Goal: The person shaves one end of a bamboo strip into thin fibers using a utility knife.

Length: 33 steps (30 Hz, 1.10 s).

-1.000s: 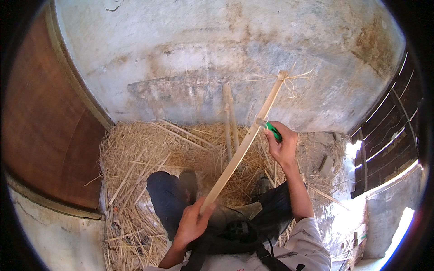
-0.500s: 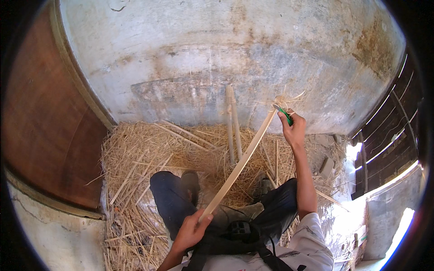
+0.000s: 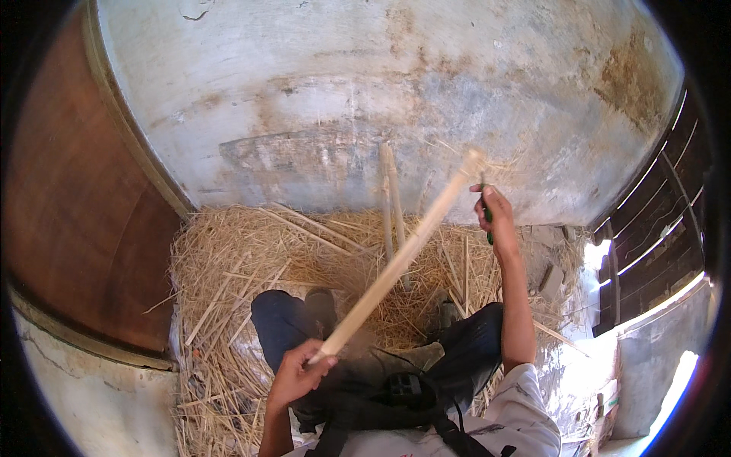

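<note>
My left hand (image 3: 302, 375) grips the near end of a long, pale bamboo strip (image 3: 396, 266), which slants up and away to the right. My right hand (image 3: 496, 213) is closed round a green-handled knife (image 3: 488, 214). Its blade is blurred and hard to make out. The strip's far end lies just beyond and to the left of the knife, blurred by motion, with fine shavings around it. A gap shows between the strip and my right fingers.
Two bamboo poles (image 3: 386, 198) lean against the stained wall (image 3: 304, 91) ahead. Shavings and loose strips (image 3: 228, 305) cover the floor around my legs. A brown door panel (image 3: 84, 198) stands left; a block (image 3: 550, 282) lies right, near dark slats (image 3: 662, 190).
My left hand has moved a little left, and the strip has turned its broad side up, its far end now higher. The knife has come off the strip and tilted upright in my right hand.
</note>
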{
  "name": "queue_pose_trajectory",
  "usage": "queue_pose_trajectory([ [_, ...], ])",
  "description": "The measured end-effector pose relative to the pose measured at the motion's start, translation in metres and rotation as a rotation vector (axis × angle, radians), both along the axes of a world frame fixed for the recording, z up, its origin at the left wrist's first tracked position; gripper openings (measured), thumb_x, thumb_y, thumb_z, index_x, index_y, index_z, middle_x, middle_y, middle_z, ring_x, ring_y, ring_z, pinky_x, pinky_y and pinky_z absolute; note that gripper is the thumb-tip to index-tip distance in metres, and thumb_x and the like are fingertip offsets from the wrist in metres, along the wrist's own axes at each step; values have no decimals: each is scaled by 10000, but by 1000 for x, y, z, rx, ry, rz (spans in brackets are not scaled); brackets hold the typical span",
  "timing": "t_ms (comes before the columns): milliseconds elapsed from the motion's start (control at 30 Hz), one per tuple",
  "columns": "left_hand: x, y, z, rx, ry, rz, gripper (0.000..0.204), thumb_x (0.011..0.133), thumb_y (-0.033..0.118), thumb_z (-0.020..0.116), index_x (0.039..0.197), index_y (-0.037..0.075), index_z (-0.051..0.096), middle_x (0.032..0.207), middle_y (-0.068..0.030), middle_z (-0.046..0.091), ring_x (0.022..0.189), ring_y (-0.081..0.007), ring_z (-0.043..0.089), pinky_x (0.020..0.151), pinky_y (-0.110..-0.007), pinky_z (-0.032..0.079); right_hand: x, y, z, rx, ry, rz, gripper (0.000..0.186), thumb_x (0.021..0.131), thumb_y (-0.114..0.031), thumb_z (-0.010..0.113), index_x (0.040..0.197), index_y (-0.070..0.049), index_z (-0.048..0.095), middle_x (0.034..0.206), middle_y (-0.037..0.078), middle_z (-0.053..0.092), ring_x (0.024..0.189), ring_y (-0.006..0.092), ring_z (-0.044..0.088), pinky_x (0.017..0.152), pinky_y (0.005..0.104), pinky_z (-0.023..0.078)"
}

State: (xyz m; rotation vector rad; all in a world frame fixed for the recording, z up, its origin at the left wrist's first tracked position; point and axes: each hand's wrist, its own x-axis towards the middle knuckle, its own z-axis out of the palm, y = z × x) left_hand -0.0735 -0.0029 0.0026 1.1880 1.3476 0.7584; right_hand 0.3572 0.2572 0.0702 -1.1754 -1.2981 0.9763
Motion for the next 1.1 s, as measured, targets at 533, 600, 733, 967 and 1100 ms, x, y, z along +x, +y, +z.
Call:
queue_pose_trajectory([
  [533,30,84,21,722,457,-12,324,1111,88,609,1409,-26,666,1108,-265,720,1007,-480,704,908,-495,565,-1,-21,-47,-38,-1046,418,652,1001,-533,782,1470,-98,655,1118,252,802,1047,437,780,926,526,598],
  [600,27,107,30,595,523,-89,276,1130,129,597,1339,-19,698,987,-237,732,894,-450,722,812,-528,557,-2,-21,-50,-45,-1083,447,631,1001,-533,778,1457,-110,670,1118,254,801,1051,439,778,930,531,597],
  [733,17,171,18,687,710,55,201,1099,113,585,1197,9,727,861,-278,711,850,-529,699,763,-597,536,-12,-26,-65,-39,-1140,529,569,1005,-518,766,1428,-142,699,1119,248,801,1056,447,771,936,537,595],
  [967,13,202,21,754,781,151,208,1115,144,594,1150,12,751,770,-284,691,729,-512,679,675,-577,514,-25,-37,-53,-85,-1137,556,523,1006,-501,766,1397,-157,714,1095,224,808,1056,445,768,947,545,595],
  [1100,22,184,15,737,636,117,240,1134,170,596,1177,6,765,738,-219,689,650,-406,656,642,-478,498,-26,-35,-54,-16,-1119,486,505,1009,-479,771,1361,-120,720,1022,230,791,982,432,765,863,524,586],
])
